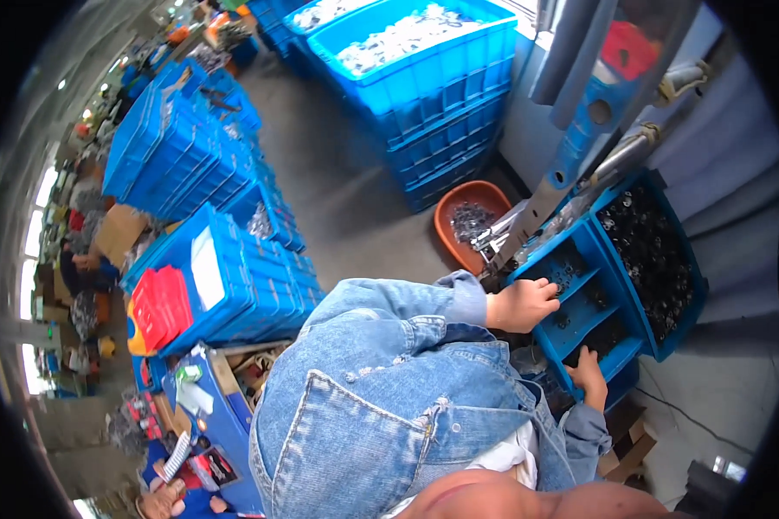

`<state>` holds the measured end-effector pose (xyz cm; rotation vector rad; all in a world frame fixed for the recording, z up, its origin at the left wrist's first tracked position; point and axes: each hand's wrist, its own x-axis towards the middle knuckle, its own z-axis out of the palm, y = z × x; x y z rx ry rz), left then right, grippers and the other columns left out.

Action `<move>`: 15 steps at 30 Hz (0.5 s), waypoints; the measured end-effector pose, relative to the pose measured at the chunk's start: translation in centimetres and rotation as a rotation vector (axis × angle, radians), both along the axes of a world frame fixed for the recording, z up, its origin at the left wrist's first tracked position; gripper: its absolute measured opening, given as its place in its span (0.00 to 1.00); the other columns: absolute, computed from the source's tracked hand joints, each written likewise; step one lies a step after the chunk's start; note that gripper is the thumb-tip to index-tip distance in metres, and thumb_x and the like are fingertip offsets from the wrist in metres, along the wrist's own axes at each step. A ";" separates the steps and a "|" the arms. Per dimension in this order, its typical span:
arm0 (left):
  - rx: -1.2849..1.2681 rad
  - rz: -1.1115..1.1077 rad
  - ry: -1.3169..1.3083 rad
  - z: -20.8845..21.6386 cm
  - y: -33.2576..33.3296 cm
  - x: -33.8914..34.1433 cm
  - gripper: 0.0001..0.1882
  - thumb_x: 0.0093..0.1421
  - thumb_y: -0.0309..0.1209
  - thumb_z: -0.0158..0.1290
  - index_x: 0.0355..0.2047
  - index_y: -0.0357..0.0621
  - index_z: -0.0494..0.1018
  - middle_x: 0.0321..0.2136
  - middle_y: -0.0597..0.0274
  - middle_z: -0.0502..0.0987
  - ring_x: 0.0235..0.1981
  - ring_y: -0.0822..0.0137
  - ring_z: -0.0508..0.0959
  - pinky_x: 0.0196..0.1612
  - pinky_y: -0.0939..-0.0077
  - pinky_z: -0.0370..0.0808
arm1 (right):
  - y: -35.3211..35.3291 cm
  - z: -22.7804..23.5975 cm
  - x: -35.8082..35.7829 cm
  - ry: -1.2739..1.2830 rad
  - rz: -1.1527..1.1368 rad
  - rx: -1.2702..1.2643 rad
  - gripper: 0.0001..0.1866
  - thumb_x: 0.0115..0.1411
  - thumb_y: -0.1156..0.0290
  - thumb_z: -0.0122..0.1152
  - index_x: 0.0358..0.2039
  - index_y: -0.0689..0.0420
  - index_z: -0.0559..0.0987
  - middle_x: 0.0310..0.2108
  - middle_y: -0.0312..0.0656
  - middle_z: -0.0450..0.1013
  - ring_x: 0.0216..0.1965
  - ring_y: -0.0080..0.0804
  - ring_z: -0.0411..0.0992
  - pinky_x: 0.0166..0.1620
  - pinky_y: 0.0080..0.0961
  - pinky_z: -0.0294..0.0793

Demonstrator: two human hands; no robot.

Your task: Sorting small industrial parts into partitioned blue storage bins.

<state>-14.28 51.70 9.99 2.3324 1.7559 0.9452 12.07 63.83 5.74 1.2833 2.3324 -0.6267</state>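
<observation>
My left hand reaches over the near edge of a blue divided tray, above a compartment with a few small parts. Its fingers stretch forward, and I see nothing held. My right hand is at the tray's lower compartment, thumb and fingers apart, beside small dark parts. Whether its fingertips touch a part is too small to tell. Just beyond the tray stands a blue bin full of small black and shiny parts.
An orange-red basin of metal parts sits on the floor by a blue metal machine frame. Stacked blue crates rise behind it. More crates stand at left, one holding red pieces. A cable crosses the lower right.
</observation>
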 end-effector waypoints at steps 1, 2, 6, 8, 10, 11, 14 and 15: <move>-0.007 0.033 0.086 -1.5 1.5 0.8 0.13 0.46 0.30 0.51 0.34 0.41 0.73 0.28 0.56 0.70 0.33 0.60 0.71 0.24 0.66 0.71 | 0.3 -0.4 0.3 0.025 0.057 -0.008 0.23 0.46 0.74 0.58 0.43 0.67 0.64 0.45 0.64 0.62 0.44 0.62 0.64 0.45 0.42 0.67; -0.013 0.056 0.170 -2.9 2.8 1.7 0.13 0.46 0.32 0.51 0.32 0.41 0.74 0.27 0.57 0.70 0.34 0.59 0.69 0.24 0.66 0.69 | 0.5 -1.0 1.0 0.047 0.103 -0.018 0.20 0.47 0.74 0.57 0.41 0.66 0.66 0.42 0.64 0.65 0.42 0.62 0.65 0.43 0.43 0.68; -0.381 0.240 0.394 -6.5 6.6 2.5 0.09 0.51 0.32 0.50 0.25 0.40 0.75 0.28 0.52 0.72 0.31 0.57 0.74 0.23 0.66 0.75 | -0.2 -3.0 2.7 0.412 0.116 0.082 0.06 0.48 0.74 0.51 0.26 0.63 0.70 0.28 0.58 0.69 0.32 0.59 0.67 0.35 0.45 0.67; -0.554 0.169 0.486 -6.2 7.8 2.1 0.05 0.50 0.27 0.51 0.26 0.39 0.75 0.27 0.48 0.73 0.28 0.54 0.78 0.26 0.65 0.78 | 0.0 -3.1 2.5 0.483 0.095 0.168 0.03 0.45 0.76 0.51 0.21 0.63 0.72 0.26 0.57 0.69 0.31 0.57 0.67 0.34 0.45 0.67; -0.500 0.097 0.394 -9.6 8.7 -0.1 0.05 0.50 0.27 0.50 0.26 0.40 0.74 0.29 0.45 0.75 0.28 0.56 0.79 0.24 0.65 0.77 | -0.3 -1.6 1.0 0.454 0.075 0.246 0.04 0.42 0.77 0.51 0.19 0.62 0.74 0.24 0.56 0.70 0.30 0.55 0.69 0.32 0.44 0.69; -0.680 0.039 0.400 -8.2 9.3 -0.3 0.05 0.50 0.27 0.50 0.26 0.40 0.73 0.30 0.44 0.75 0.31 0.53 0.78 0.27 0.63 0.77 | -0.6 -1.5 0.9 0.418 -0.030 0.324 0.04 0.42 0.77 0.51 0.19 0.61 0.75 0.25 0.56 0.71 0.31 0.55 0.71 0.33 0.43 0.71; -0.633 0.022 0.402 -6.0 8.8 0.0 0.08 0.46 0.24 0.50 0.28 0.36 0.75 0.28 0.44 0.76 0.32 0.47 0.77 0.37 0.59 0.76 | -1.4 -0.1 1.3 0.337 -0.194 0.335 0.05 0.43 0.78 0.54 0.22 0.60 0.78 0.24 0.55 0.72 0.31 0.52 0.72 0.34 0.42 0.72; -0.646 0.050 0.412 -5.2 8.7 0.7 0.07 0.46 0.24 0.50 0.27 0.36 0.75 0.29 0.43 0.76 0.33 0.46 0.77 0.37 0.58 0.75 | -1.5 0.1 1.9 0.331 -0.232 0.332 0.06 0.44 0.77 0.54 0.24 0.60 0.79 0.24 0.55 0.73 0.31 0.52 0.73 0.35 0.41 0.73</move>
